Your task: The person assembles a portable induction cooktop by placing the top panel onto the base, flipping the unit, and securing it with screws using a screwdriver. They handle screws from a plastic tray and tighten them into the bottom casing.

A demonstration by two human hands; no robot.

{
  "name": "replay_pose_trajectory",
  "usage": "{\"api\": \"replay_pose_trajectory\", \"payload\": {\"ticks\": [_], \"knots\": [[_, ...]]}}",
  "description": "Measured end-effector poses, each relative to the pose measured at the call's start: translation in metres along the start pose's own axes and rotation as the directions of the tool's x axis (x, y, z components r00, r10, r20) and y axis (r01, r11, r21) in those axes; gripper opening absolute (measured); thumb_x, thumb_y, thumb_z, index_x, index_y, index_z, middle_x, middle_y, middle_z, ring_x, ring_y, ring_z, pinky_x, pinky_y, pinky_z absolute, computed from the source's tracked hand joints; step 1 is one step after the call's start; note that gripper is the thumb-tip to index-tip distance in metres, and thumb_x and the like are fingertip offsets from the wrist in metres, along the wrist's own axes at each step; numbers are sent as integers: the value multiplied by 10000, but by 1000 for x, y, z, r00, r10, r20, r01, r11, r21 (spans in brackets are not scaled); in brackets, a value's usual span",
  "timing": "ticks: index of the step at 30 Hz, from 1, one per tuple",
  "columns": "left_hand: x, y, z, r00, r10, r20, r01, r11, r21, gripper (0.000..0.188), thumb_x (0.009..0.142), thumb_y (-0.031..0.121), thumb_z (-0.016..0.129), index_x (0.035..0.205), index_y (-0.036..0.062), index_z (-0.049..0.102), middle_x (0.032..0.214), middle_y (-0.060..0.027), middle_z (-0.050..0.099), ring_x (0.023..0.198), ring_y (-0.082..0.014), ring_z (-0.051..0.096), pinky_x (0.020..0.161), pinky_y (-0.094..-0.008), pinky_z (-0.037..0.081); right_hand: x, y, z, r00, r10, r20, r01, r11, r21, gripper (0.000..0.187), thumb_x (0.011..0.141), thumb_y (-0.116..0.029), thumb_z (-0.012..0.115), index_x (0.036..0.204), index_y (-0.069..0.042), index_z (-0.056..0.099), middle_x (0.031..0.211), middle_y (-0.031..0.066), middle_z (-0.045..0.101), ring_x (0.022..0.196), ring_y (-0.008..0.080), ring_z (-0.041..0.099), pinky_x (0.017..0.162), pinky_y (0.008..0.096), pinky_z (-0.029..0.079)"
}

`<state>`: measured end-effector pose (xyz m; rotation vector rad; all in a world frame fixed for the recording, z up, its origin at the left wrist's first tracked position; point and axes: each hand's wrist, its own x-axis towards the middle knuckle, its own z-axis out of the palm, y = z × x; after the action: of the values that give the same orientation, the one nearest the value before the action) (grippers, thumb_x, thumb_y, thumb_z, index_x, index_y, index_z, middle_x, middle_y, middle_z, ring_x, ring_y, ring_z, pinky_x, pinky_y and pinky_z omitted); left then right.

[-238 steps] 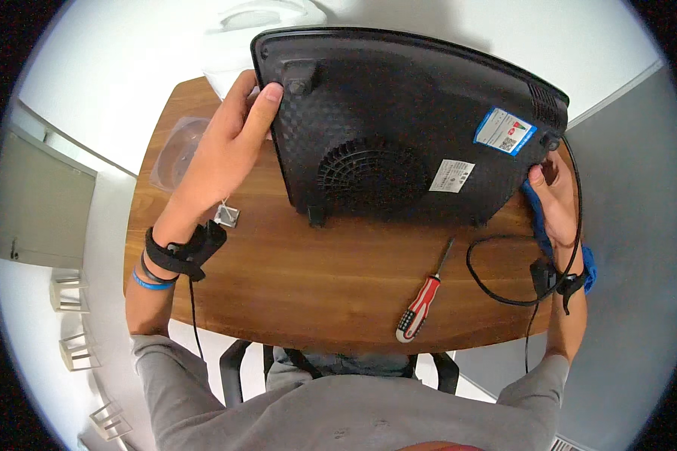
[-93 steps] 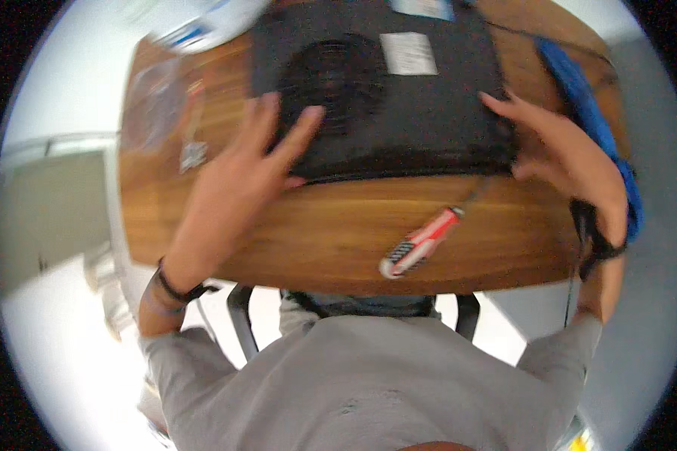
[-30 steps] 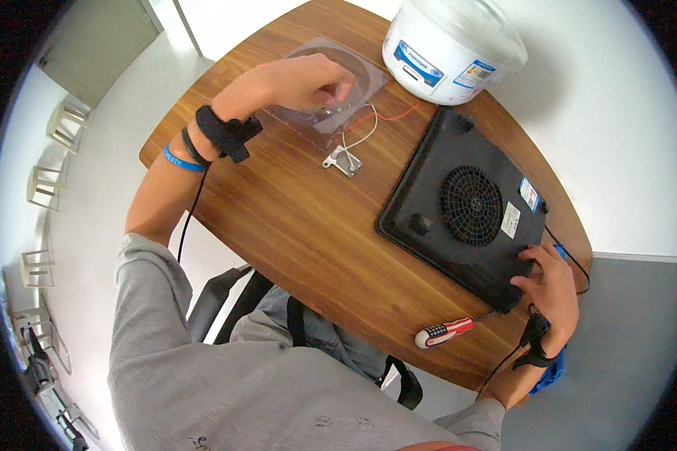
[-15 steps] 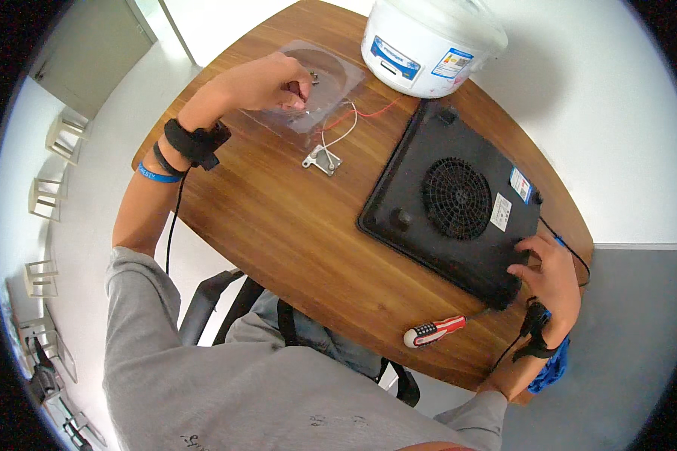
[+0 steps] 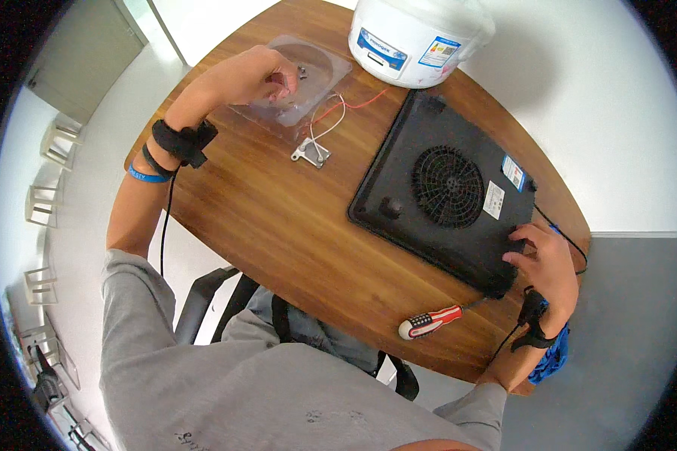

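Observation:
My left hand (image 5: pixel 267 77) is over a clear plastic tray (image 5: pixel 329 69), with its fingers curled together in a pinch. Whatever is between them is hidden. Small metal screws (image 5: pixel 302 73) lie in the tray beside the fingertips. My right hand (image 5: pixel 547 259) rests at the near right corner of a black induction cooker (image 5: pixel 399 180), which lies bottom up with its round fan grille showing. The thumb and fingers of that hand are bent and apart. A screwdriver (image 5: pixel 431 322) with a red, white and black handle lies nearer to me, its shaft pointing at the cooker.
A small metal part (image 5: pixel 311 152) with white and red wires lies between tray and cooker. Behind stands a white rice cooker (image 5: pixel 414 45). A black cable (image 5: pixel 568 239) runs off the cooker's right side. Blue cloth (image 5: pixel 553 359) sits by my right wrist at the wooden table's edge (image 5: pixel 278 248).
The whole view has shifted slightly, so things sit a little further left and up. My left hand stays pinched over the tray, and my right hand stays at the cooker's corner.

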<state>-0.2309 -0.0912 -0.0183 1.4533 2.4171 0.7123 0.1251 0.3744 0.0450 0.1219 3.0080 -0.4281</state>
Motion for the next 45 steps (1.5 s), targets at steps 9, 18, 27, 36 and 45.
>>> {"api": "replay_pose_trajectory", "payload": {"ticks": [9, 18, 27, 36, 45], "knots": [[-7, -6, 6, 999, 53, -10, -53, 998, 31, 195, 854, -73, 809, 1037, -5, 805, 994, -138, 822, 907, -261, 799, 805, -360, 630, 3, -8, -1, 1000, 15, -4, -15, 998, -59, 350, 782, -138, 952, 1062, -23, 775, 1090, 177, 753, 974, 414, 746, 825, 463, 576], [7, -11, 7, 981, -36, 191, -2, 981, 196, 155, 819, 15, 886, 954, 26, 813, 935, -145, 809, 881, -302, 798, 765, -396, 620, 3, 4, 3, 997, -63, -47, 60, 997, -57, 343, 783, -130, 953, 1058, -26, 776, 1075, 175, 761, 951, 397, 759, 805, 440, 588], [4, 8, 6, 999, -35, -18, 38, 982, 187, 65, 924, 23, 784, 989, 16, 790, 911, -154, 793, 861, -316, 766, 776, -392, 598, 2, 1, 1, 998, -38, -42, 37, 999, -27, 359, 796, -97, 947, 1094, -26, 760, 1078, 165, 771, 869, 350, 775, 744, 412, 603], [-9, 2, 2, 985, 62, -163, -46, 994, 103, 143, 973, -22, 752, 1107, 22, 775, 978, -134, 793, 902, -285, 760, 821, -385, 605, 4, -1, 0, 999, -19, -28, 20, 1000, 19, 351, 804, -84, 940, 1104, -16, 770, 1107, 163, 771, 946, 358, 795, 770, 413, 645], [-11, 13, 1, 972, 98, -211, -63, 984, 166, 184, 984, 15, 769, 1168, 24, 766, 1035, -140, 787, 946, -289, 754, 839, -384, 596, 6, 2, -2, 1000, 10, 13, -10, 1000, -10, 340, 802, -91, 940, 1084, -18, 764, 1102, 166, 766, 916, 353, 775, 770, 415, 619]]}}
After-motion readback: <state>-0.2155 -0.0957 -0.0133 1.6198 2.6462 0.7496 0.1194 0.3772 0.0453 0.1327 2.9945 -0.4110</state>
